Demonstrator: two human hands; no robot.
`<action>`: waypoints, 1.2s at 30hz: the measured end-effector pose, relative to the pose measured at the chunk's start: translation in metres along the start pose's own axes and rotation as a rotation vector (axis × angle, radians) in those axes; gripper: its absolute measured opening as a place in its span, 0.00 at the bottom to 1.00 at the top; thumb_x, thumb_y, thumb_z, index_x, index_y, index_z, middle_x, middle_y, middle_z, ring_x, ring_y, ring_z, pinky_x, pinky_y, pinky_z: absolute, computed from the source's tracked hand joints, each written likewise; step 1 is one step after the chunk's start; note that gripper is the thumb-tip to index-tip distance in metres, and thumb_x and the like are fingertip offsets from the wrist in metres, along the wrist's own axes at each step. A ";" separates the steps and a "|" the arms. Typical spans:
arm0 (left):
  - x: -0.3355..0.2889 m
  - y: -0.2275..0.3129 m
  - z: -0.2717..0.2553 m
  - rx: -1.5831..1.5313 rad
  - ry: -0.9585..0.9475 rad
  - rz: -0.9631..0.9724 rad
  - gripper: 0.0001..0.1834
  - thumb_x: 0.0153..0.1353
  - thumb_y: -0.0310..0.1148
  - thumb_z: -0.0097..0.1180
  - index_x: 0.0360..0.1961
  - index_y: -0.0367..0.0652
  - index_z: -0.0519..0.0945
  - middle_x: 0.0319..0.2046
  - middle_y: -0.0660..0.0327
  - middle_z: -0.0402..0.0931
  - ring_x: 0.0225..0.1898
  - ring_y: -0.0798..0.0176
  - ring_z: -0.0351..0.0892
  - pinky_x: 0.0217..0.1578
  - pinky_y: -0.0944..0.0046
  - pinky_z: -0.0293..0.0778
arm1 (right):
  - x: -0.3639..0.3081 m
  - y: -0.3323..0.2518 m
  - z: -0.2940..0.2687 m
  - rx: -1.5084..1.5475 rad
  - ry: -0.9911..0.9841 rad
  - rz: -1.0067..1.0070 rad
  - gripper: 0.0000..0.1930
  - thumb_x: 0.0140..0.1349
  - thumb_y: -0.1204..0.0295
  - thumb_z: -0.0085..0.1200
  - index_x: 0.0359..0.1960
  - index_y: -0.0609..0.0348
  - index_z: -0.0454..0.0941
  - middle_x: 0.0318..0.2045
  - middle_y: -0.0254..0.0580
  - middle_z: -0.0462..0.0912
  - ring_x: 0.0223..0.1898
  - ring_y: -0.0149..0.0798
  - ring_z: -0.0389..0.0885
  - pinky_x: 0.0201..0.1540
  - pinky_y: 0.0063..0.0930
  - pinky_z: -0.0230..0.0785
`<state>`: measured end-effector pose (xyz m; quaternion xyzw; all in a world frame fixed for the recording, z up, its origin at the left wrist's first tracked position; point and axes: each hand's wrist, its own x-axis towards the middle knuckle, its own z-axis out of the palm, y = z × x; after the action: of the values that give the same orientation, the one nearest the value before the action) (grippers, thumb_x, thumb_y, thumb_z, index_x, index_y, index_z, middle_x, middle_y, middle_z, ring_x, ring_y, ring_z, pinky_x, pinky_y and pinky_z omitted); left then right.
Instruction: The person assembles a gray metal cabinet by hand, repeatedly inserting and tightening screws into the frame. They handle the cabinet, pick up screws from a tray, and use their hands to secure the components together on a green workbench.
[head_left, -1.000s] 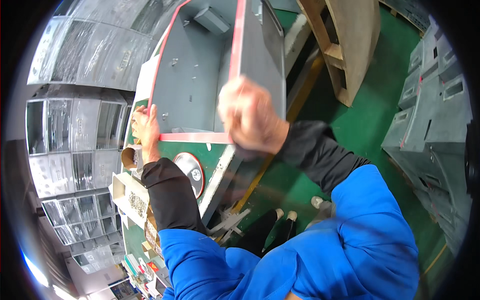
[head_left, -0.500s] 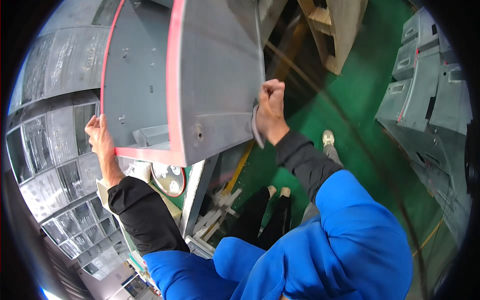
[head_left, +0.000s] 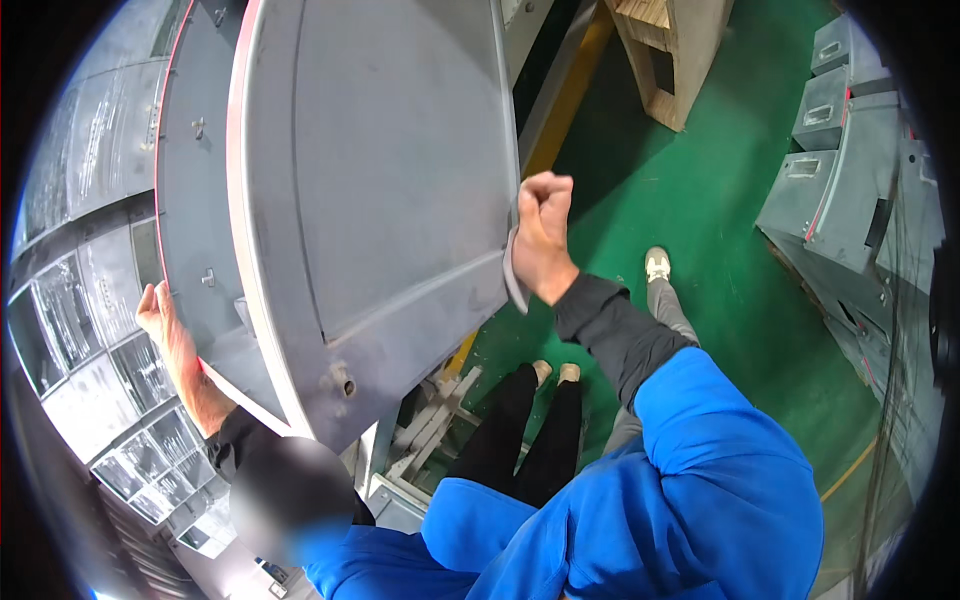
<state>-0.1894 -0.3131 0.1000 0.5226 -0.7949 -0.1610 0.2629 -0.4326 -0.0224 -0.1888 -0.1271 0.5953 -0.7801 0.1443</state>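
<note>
Between my hands is a large grey metal cabinet (head_left: 400, 190), tilted, with a pinkish-red strip along its open rim. My left hand (head_left: 172, 335) grips its left edge, fingers curled at the rim beside the inner wall. At the right edge my right hand (head_left: 545, 240) is closed in a fist against the cabinet. Under that palm a curved grey piece (head_left: 516, 272) sticks out; its kind I cannot make out. A round hole (head_left: 349, 387) shows near the cabinet's lower corner. The inside shows only as a narrow strip with small metal fittings (head_left: 199, 130).
Stacked grey metal boxes (head_left: 820, 180) stand on the right. Shiny, wrapped-looking panels (head_left: 110, 150) line the left. A wooden stand (head_left: 685, 70) is at the far side on the green floor (head_left: 620, 220). Legs in black trousers (head_left: 510, 430) and a light shoe (head_left: 657, 264) show below.
The cabinet has turned, showing more of its broad grey side and less of its inside. My left hand has moved left and nearer with the edge; my right hand has barely moved.
</note>
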 end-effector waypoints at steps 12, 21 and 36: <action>-0.011 0.017 0.006 0.124 0.103 -0.016 0.32 0.62 0.47 0.53 0.56 0.34 0.60 0.54 0.52 0.63 0.55 0.62 0.62 0.56 0.65 0.58 | 0.032 -0.004 0.000 -0.154 -0.001 0.061 0.05 0.64 0.73 0.41 0.37 0.59 0.60 0.31 0.46 0.69 0.33 0.44 0.71 0.40 0.36 0.65; -0.009 0.015 0.001 0.055 0.091 -0.052 0.32 0.61 0.47 0.53 0.57 0.36 0.60 0.52 0.53 0.64 0.53 0.63 0.64 0.54 0.65 0.60 | 0.009 -0.004 -0.003 -0.185 -0.083 -0.058 0.04 0.65 0.71 0.39 0.37 0.57 0.59 0.29 0.44 0.67 0.31 0.43 0.69 0.38 0.36 0.65; 0.004 -0.010 -0.009 0.158 0.106 0.015 0.31 0.61 0.49 0.52 0.57 0.38 0.62 0.55 0.49 0.66 0.56 0.58 0.66 0.57 0.62 0.60 | 0.079 0.021 -0.002 -0.107 0.091 0.132 0.06 0.64 0.73 0.40 0.40 0.60 0.60 0.34 0.40 0.65 0.37 0.34 0.65 0.45 0.27 0.61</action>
<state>-0.1785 -0.3207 0.1029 0.5436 -0.7939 -0.0677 0.2637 -0.5045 -0.0559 -0.2070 -0.0597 0.6490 -0.7411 0.1611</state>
